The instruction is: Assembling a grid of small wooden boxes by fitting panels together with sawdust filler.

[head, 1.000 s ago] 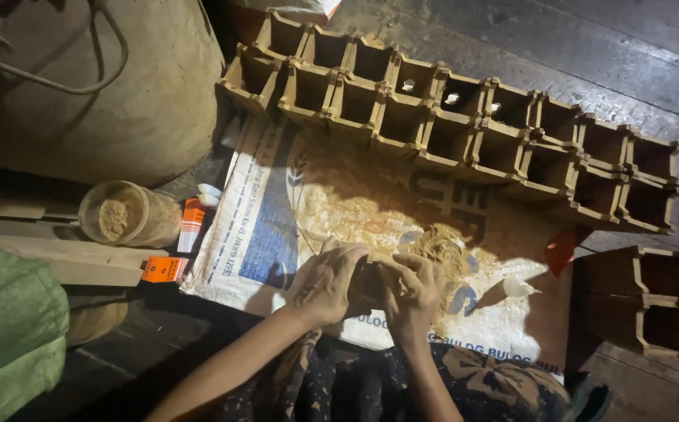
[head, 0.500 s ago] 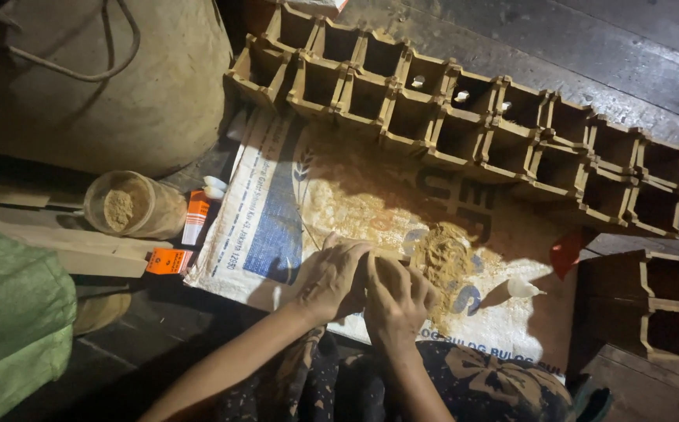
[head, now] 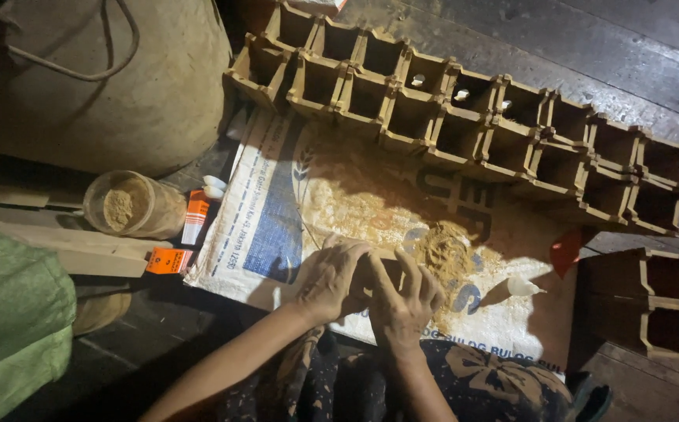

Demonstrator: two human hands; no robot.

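Seen from above, over a dark plank floor. Left hand and right hand pressed together over one small brown wooden box, mostly hidden between them; fingers of the right curled over its top edge, left palm cupped against its near side — both closed on it, gripping. Box held low over a printed white sack spread flat on the floor, near that sack's front edge.

Just right of the hands, a heap of yellowish sawdust, more of it scattered thinly across the sack toward the far side. Further right, a small white glue nozzle lying on the sack, well apart from the hands.

Along the far edge of the sack, a double row of open wooden boxes, joined side by side and running diagonally to the right. Two more boxes stacked apart at the right.

To the left — a clear jar of sawdust, tipped on its side, with an orange-and-white tube just beside it. Behind those, a big tan sack; green cloth at the left edge.
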